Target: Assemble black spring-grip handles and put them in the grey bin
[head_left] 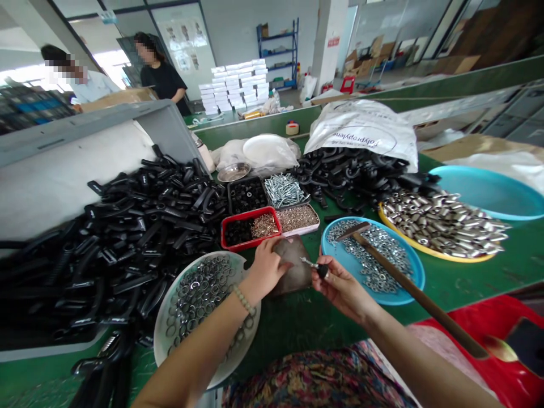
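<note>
My right hand pinches a screw with a black knob, its silvery shank pointing left. It is held just above the right side of a dark metal plate. My left hand reaches over the plate's left part, thumb apart from the fingers, with nothing visible in it. Its fingertips are close to a red tray of black parts and small copper-coloured pieces, and to a pale box of tiny fasteners. Under my left forearm lies a white bowl of metal rings.
A hammer rests across a blue tray of nuts. Beyond are a yellow tray of metal sleeves, a box of screws and a white sack. Black curved parts heap at left. Two people stand beyond the bench.
</note>
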Action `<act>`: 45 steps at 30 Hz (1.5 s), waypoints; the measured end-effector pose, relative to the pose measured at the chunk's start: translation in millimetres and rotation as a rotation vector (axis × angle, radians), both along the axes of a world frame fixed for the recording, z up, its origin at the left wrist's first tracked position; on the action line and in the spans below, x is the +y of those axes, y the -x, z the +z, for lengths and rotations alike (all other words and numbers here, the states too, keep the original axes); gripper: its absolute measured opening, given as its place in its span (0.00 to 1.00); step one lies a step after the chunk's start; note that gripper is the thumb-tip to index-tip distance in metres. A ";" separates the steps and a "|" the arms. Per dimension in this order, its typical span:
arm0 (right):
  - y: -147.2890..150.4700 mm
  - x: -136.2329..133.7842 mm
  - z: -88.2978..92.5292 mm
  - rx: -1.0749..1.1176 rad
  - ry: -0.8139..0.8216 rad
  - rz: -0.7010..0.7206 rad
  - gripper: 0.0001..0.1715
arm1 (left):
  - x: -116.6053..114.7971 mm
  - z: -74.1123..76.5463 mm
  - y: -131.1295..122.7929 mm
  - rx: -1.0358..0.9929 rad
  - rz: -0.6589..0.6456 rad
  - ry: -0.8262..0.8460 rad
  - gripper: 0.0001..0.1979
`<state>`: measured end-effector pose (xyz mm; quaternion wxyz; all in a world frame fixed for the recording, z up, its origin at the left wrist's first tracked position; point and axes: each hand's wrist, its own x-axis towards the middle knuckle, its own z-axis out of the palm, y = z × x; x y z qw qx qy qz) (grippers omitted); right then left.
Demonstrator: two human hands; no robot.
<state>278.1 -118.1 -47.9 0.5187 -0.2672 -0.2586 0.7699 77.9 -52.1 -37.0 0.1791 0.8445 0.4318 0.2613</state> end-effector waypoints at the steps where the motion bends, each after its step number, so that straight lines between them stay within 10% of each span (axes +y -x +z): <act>1: -0.7 0.0 -0.6 0.013 0.022 0.010 0.15 | -1.4 3.0 -2.8 -0.072 -0.060 -0.013 0.22; 6: -5.4 -2.3 -3.9 0.020 0.046 0.065 0.16 | -9.6 24.8 -10.2 -0.228 -0.335 0.118 0.11; 17: -25.3 5.7 30.8 -0.818 -0.521 0.326 0.08 | -11.3 24.2 -1.8 -0.480 -0.176 1.117 0.14; 28: -1.7 -2.3 6.7 0.025 -0.025 0.241 0.15 | -27.2 49.2 3.8 -0.516 -0.231 0.591 0.08; 45: -16.8 -0.5 24.1 -0.579 -0.439 0.287 0.06 | -33.4 35.9 2.8 -0.631 -0.114 0.955 0.15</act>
